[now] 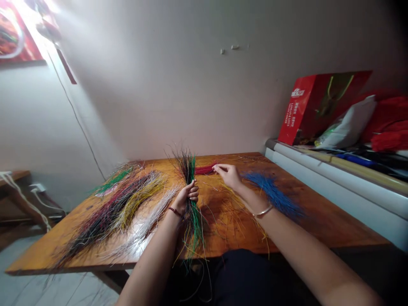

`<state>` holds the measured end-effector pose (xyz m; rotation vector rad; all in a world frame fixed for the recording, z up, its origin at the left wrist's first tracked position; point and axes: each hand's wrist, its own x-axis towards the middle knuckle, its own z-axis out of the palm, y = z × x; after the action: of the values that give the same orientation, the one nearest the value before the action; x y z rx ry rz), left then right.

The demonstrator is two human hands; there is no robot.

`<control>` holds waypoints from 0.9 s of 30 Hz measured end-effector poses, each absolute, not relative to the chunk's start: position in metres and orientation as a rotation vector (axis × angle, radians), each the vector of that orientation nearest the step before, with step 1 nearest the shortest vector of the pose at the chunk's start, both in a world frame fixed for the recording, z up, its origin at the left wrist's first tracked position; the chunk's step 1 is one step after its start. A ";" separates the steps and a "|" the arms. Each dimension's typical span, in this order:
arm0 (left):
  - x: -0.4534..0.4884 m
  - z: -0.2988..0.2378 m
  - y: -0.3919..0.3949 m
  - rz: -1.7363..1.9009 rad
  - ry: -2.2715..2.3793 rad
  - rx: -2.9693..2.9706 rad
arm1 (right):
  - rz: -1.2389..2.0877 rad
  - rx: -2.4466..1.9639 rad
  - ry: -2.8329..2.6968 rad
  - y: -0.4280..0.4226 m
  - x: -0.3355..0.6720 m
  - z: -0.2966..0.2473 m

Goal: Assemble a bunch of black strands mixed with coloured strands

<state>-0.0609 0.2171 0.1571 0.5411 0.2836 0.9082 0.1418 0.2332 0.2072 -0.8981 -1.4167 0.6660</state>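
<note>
This looks like a room in a home, used for handwork. Coloured strands [111, 212] lie across a wooden table [306, 225]. Along the table's right side runs a white cabinet [366, 199], piled with a red paper bag [318, 106] and red cloth [387, 123]. Left of the table are a low wooden bench [15, 182] and a red wall picture [15, 34].

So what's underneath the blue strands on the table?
The orange-brown wooden table shows through at the edges of the blue strands; where they lie thickest, they cover the surface, so anything beneath them cannot be seen.
</note>
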 end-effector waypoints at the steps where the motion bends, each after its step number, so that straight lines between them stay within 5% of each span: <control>1: -0.061 0.157 0.217 0.911 0.282 0.544 | 0.643 -0.866 -1.403 0.224 0.152 0.220; 10: -0.064 0.160 0.221 0.921 0.262 0.516 | 0.573 -0.985 -1.627 0.137 0.218 0.294; 27: -0.063 0.164 0.218 0.929 0.303 0.514 | 0.510 -1.361 -2.099 0.150 0.245 0.257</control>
<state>-0.0632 0.2183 0.1642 0.5144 0.3035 0.9293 0.2451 0.1500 0.2565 -1.3611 -2.0986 0.5097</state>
